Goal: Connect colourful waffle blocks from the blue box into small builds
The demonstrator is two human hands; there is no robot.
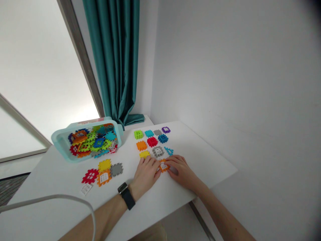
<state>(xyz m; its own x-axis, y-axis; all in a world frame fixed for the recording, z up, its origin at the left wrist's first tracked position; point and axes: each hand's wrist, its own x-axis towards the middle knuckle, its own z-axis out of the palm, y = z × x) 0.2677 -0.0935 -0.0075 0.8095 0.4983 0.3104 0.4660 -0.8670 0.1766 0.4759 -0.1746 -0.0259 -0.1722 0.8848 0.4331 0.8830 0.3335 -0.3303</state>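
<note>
Pinches the orange piece (164, 166) between left hand (146, 171) and right hand (182, 170) at the white table (205, 160), just short of the gray window piece (158, 151), apparently adjusts its position, and probably needs a steady, level grip next.

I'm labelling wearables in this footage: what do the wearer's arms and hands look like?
The left hand and right hand are ungloved, and no sleeve shows on the visible forearms. The left wrist wears a watch with a dark strap and squarish case; nothing shows on the right wrist.
</note>
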